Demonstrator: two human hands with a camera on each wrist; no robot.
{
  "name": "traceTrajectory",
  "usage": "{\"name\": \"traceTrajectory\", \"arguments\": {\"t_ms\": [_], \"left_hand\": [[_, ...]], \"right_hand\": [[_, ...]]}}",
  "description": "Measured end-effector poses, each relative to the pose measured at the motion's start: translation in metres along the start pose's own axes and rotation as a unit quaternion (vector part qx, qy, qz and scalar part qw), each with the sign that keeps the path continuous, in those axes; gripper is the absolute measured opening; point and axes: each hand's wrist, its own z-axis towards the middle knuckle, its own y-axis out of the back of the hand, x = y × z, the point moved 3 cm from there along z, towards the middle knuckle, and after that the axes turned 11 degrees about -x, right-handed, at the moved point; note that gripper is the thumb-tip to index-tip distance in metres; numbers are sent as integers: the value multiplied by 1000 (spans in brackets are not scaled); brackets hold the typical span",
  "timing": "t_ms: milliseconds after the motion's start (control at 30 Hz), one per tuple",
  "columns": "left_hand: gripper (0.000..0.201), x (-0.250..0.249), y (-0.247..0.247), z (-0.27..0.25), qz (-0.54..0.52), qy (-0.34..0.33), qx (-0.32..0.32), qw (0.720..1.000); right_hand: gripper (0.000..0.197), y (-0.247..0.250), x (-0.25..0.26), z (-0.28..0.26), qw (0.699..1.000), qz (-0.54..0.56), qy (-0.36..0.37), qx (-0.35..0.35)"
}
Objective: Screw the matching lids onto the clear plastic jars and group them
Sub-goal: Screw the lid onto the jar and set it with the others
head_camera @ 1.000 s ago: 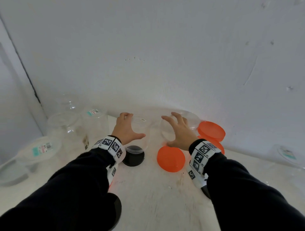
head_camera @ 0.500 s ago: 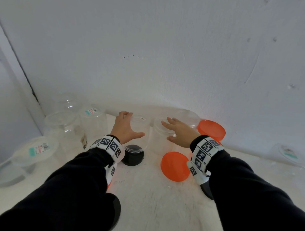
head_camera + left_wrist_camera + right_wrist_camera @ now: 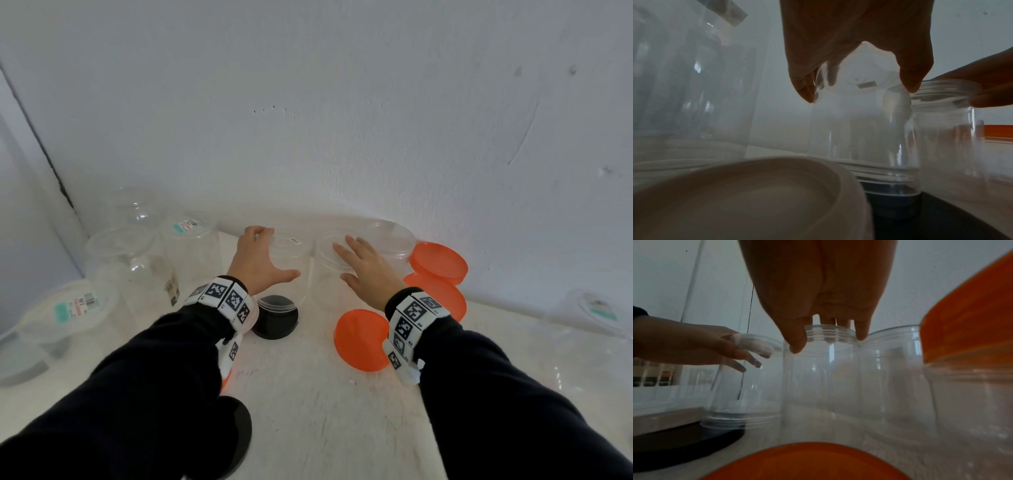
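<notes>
My left hand [image 3: 270, 260] grips the upturned base of a clear jar [image 3: 291, 274] that stands mouth-down on a black lid [image 3: 277, 322]; in the left wrist view the thumb and fingers clasp this jar [image 3: 859, 129] from both sides. Just to its right stands an upright open jar [image 3: 325, 284], and my right hand [image 3: 346, 263] holds it from above. In the right wrist view the thumb and fingers hook over the threaded rim of this jar [image 3: 818, 378]. Three orange lids lie nearby: one in front [image 3: 361, 339] and two at the right [image 3: 438, 262] [image 3: 442, 298].
Another clear jar [image 3: 390, 236] stands against the wall behind the right hand. Bigger clear jars [image 3: 123, 260] with labelled lids crowd the left corner. A pale lid [image 3: 746, 194] lies under my left wrist, a second black lid [image 3: 236, 442] under my left forearm. One more jar [image 3: 596, 308] is at far right.
The right hand has brought its jar from a tilt to standing upright beside the left jar, and now rests over its mouth. The left hand has kept its hold on the inverted jar.
</notes>
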Motion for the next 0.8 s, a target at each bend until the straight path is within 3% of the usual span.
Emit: {"name": "traceTrajectory", "arguments": {"t_ms": [133, 300, 433, 500, 633, 700, 800], "left_hand": [[94, 1, 0, 0, 0, 1, 4, 1000], [101, 2, 2, 1, 2, 9, 32, 999], [105, -5, 14, -1, 61, -52, 16, 997], [96, -15, 22, -4, 59, -105, -21, 992], [57, -52, 24, -23, -62, -220, -90, 969], [50, -73, 17, -39, -107, -269, -43, 956], [56, -92, -7, -62, -124, -302, 102, 940]], "right_hand": [[63, 4, 5, -6, 1000, -26, -4, 8], [59, 29, 28, -35, 999, 1, 15, -50], [51, 53, 41, -72, 998, 22, -7, -59], [49, 64, 38, -91, 998, 25, -31, -54], [46, 86, 18, -128, 996, 13, -74, -56], [44, 96, 2, -146, 993, -4, -105, -58], [42, 109, -21, -170, 985, -30, -158, -59]]}}
